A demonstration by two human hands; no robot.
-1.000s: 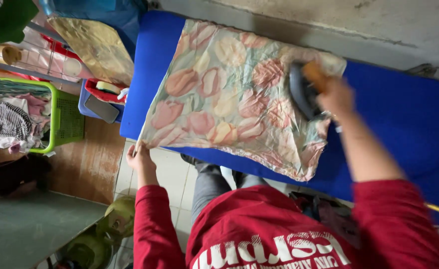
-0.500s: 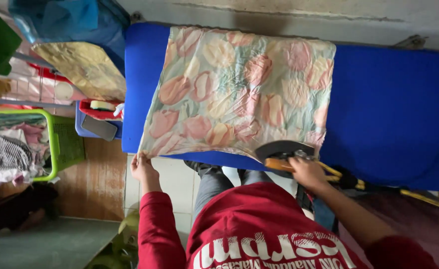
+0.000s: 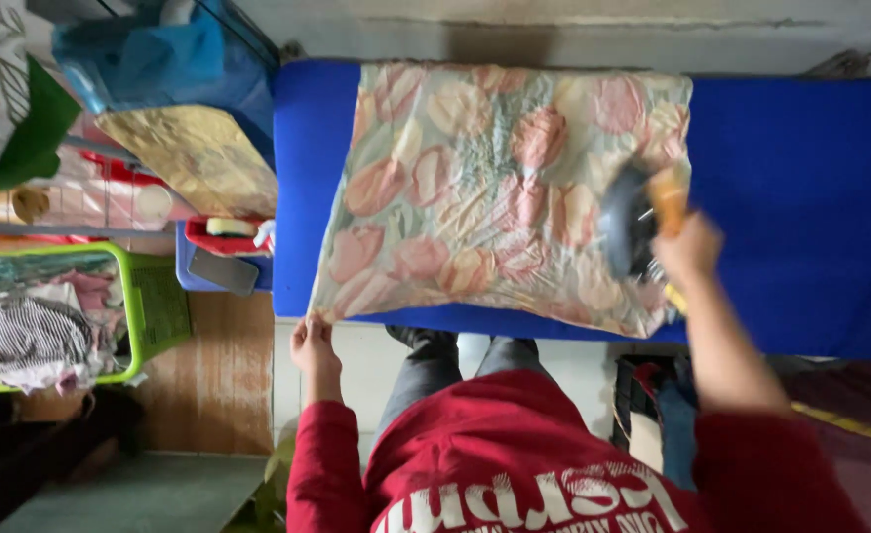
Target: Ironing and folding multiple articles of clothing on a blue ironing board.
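Observation:
A floral cloth (image 3: 485, 188) with pink and peach tulips lies spread on a blue padded ironing surface (image 3: 801, 197). My right hand (image 3: 690, 252) grips the orange handle of a dark iron (image 3: 631, 222) resting on the cloth's right part, blurred by motion. At the near left corner of the cloth, just off the board's edge, my left hand (image 3: 314, 345) pinches the fabric. Both sleeves are red.
A green laundry basket (image 3: 149, 296) with striped and pink clothes stands at the left. Beside the board sit a red and blue tray (image 3: 223, 247), a yellowish bag (image 3: 194, 158) and a blue bag (image 3: 159, 64). A pale wall runs along the far edge.
The iron was at the cloth's far right, went to the near edge half a second ago, and is now back up on the right part. My left hand stays at the corner.

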